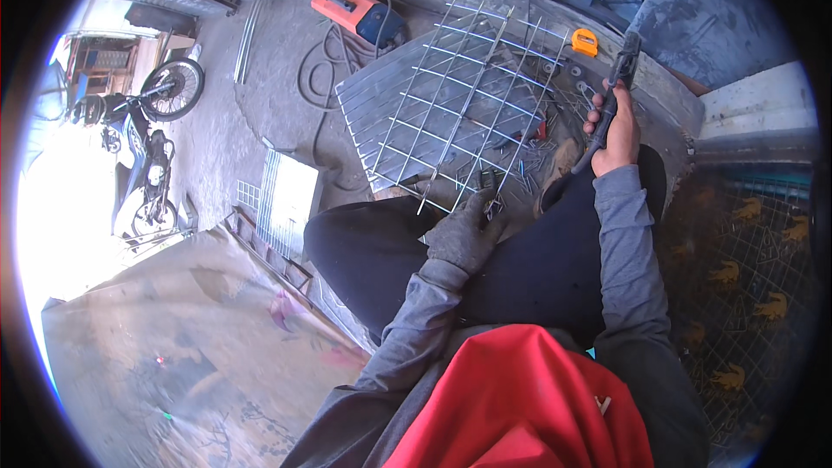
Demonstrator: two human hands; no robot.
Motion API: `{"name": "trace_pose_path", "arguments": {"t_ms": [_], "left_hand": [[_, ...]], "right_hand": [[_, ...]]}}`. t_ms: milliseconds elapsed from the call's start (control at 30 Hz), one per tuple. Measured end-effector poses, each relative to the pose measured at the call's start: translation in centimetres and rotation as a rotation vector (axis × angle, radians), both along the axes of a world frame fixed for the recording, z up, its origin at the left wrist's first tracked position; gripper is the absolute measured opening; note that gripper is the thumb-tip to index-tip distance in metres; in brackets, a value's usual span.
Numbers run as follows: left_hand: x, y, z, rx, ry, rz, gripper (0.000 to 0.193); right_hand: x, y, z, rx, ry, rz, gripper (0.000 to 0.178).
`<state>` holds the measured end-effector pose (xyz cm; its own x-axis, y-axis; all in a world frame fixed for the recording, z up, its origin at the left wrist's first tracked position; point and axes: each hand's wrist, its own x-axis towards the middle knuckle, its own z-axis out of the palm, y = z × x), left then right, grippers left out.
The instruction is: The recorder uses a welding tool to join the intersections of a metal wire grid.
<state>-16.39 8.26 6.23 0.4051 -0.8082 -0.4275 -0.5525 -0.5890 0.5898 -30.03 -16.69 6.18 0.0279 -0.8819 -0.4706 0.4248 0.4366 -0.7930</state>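
Observation:
My right hand, bare, is wrapped round the black handle of a welding electrode holder, raised over my right knee. Its cable runs down below the hand. A grey work glove covers my left hand, which rests by the near edge of a wire grid. Those fingers are curled, and what they hold, if anything, is hard to make out among small dark metal bits. Crossed thin rods form the grid, lying over ribbed grey metal sheeting.
An orange and blue welding machine with coiled cable sits beyond the sheeting. A yellow tape measure lies on the ledge at far right. Short metal rod pieces and washers are scattered near my feet. A motorcycle stands at left.

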Motion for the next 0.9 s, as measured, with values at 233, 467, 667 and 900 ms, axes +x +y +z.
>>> {"name": "trace_pose_path", "arguments": {"t_ms": [233,467,667,900], "left_hand": [[-0.4,0.3,-0.5,-0.213,-0.165,-0.034,0.044],[-0.1,0.4,-0.8,-0.155,-0.095,-0.042,0.048],[0.0,0.0,-0.4,-0.16,-0.311,-0.078,0.046],[4.1,0.0,10.2,-0.475,0.014,0.401,0.028]], "right_hand": [[0.0,0.1,0.0,-0.003,0.013,0.013,0.03],[0.1,0.1,0.1,0.003,0.018,0.018,0.031],[0.0,0.0,-0.1,0.007,0.01,0.007,0.031],[-0.9,-0.3,-0.1,0.01,-0.019,0.004,0.028]]}}
